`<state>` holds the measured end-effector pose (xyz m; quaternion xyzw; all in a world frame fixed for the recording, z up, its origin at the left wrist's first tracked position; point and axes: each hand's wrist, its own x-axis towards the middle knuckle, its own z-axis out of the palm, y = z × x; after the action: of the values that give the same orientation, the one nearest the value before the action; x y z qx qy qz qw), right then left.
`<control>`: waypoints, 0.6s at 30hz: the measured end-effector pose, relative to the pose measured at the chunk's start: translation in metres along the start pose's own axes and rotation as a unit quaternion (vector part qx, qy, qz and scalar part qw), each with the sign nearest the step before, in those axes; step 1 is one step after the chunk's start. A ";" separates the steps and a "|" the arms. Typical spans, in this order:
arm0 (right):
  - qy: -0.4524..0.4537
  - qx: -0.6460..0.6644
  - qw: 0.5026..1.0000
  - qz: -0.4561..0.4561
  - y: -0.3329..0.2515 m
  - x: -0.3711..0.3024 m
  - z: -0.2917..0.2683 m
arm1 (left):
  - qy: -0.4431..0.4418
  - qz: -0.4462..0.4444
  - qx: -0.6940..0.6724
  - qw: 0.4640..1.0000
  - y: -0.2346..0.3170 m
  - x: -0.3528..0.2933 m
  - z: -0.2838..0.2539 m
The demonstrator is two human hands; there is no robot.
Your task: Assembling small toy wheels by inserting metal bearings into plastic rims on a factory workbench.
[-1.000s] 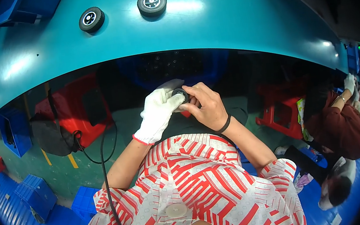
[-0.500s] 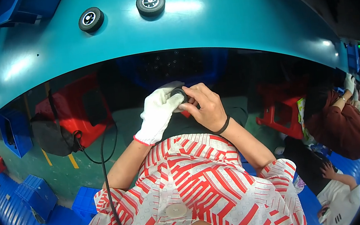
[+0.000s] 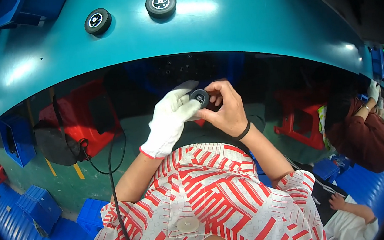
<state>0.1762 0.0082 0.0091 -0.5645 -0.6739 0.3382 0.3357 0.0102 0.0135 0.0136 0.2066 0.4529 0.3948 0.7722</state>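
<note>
In front of my body, below the table's edge, a small black toy wheel [image 3: 200,98] is held with its grey spoked face turned up toward me. My left hand [image 3: 166,122], in a white glove with a red cuff, is closed on the wheel's left side, thumb against it. Bare, with a black band at the wrist, my right hand [image 3: 229,111] has its curled fingers and thumb at the wheel's right side. Farther off, two black wheels with silver-and-black hubs, a left one [image 3: 97,21] and a right one [image 3: 161,4], lie on the teal table [image 3: 238,28].
Beneath the table is a dark blue bin [image 3: 229,67] with several small parts. Red stools stand at left [image 3: 51,115] and right [image 3: 310,138], a black bag [image 3: 54,141] on the left one. Blue crates [image 3: 39,204] sit lower left. At right are co-workers, one in a brown top [image 3: 365,144].
The wheel has turned so that its spoked face shows, and sits slightly farther right. My right-hand fingers have shifted around it. At lower right, a co-worker in white has moved.
</note>
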 end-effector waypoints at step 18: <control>-0.202 0.138 0.969 0.024 0.000 0.004 -0.014 | 0.020 0.060 0.377 0.924 0.004 -0.012 -0.011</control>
<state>0.1872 0.0135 0.0165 -0.4486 -0.6605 0.5436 0.2588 -0.0042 0.0058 0.0169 0.5015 0.5706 0.2446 0.6025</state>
